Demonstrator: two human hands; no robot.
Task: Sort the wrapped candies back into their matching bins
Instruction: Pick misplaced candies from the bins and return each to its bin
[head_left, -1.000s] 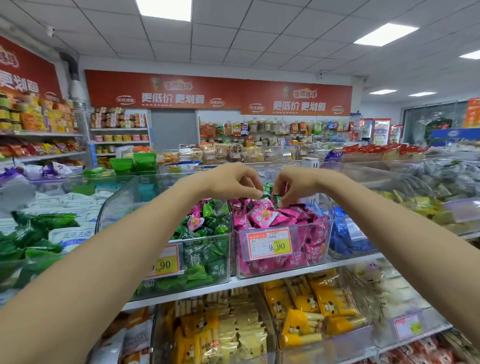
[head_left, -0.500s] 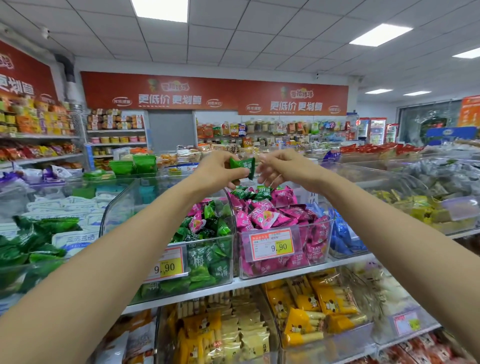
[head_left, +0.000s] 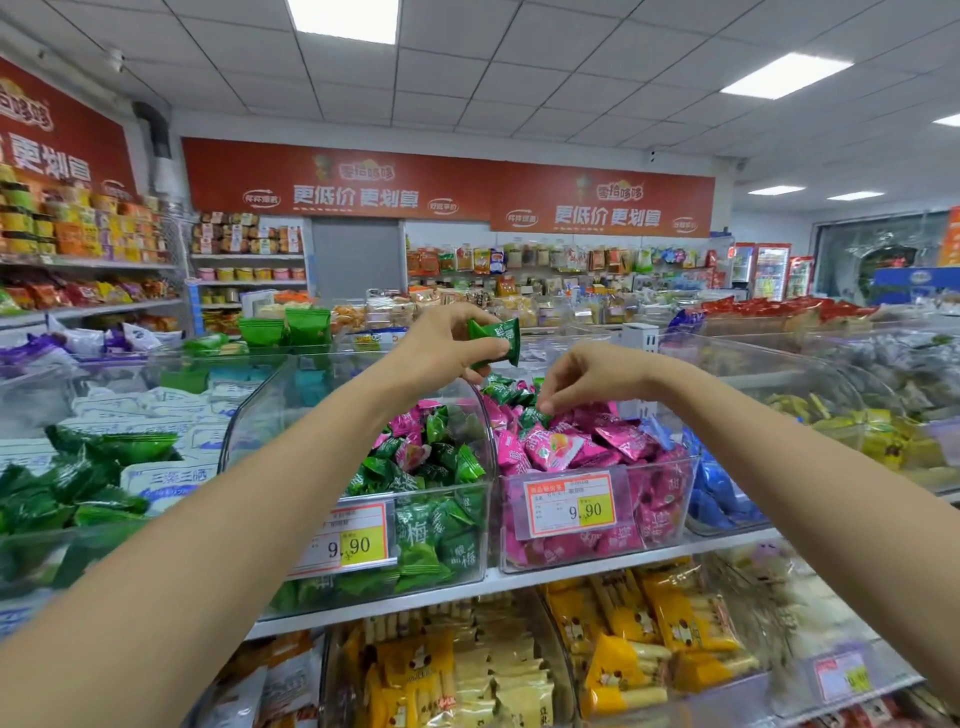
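A: Status of the candy?
B: One green wrapped candy (head_left: 493, 340) is pinched between thumb and fingers of the left hand (head_left: 441, 348). It is held up at the fingertips, to the right of the palm, above the seam between the two clear bins, touching neither.

A: Second hand?
B: The right hand (head_left: 587, 376) is lowered over the far end of the pink bin (head_left: 675, 499). Its fingertips are closed on a second green candy (head_left: 535, 415) lying on top of the pink candies (head_left: 550, 449). Whether that piece is lifted or only touched cannot be told.

A: Bin contents?
B: The green bin (head_left: 249, 415) is just left of the pink one, walls side by side on the same shelf (head_left: 519, 579). It is filled mostly with green packs; a few pink packs (head_left: 410, 452) are seen mixed in on top. More green strays (head_left: 506, 392) are seen at the far end of the pink bin, between the two hands.

A: Labels?
B: A price tag (head_left: 569, 504) reading 9.90 is fixed to the pink bin's near face. A matching tag (head_left: 345, 540) is on the green bin, partly covered by the left forearm.

A: Surroundings?
B: Yellow packs (head_left: 649, 634) are stocked on the tier below. Blue packs (head_left: 717, 493) are seen in the bin to the right.
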